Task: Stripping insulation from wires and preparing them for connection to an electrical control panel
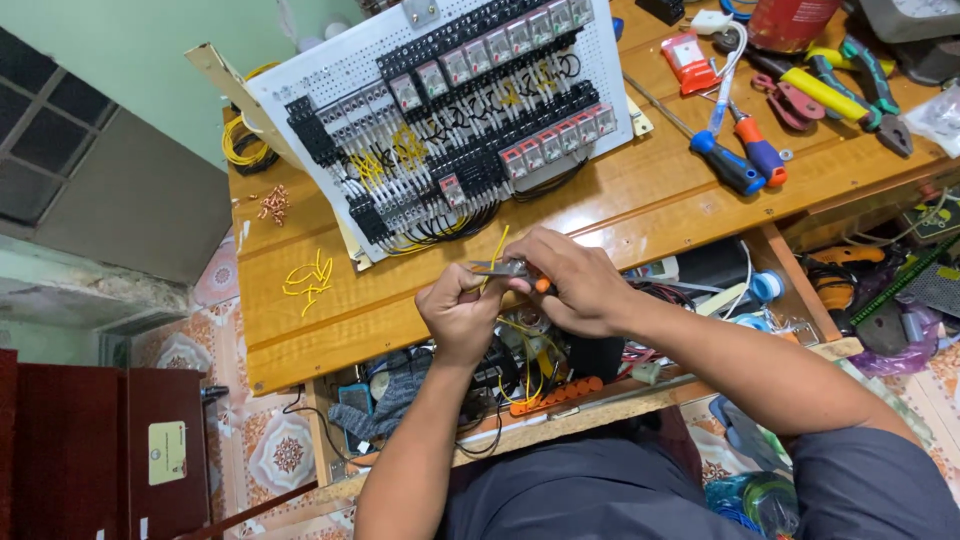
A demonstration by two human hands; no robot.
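Head view: the wooden workbench (620,205) serves as the landmark, and both hands meet just past its near edge, over the open shelf below it. The left hand (458,315) is closed, its fingers pinching a short yellow wire (497,247) that stands up over the bench's near edge. The right hand (572,280) is closed around small pliers (505,268) with an orange grip, the metal tip touching the wire close to the left thumb. On the bench behind the hands leans a white perforated panel (340,65) packed with relays and black and yellow wiring; its lower edge is near the hands, leaving only a narrow strip of bare wood between. Toward the bench's left end lie loose yellow wire offcuts (308,278) and a small heap of copper ferrules (274,204), with open wood around them. At the bench's right end, screwdrivers (745,160) and other hand tools crowd the surface.
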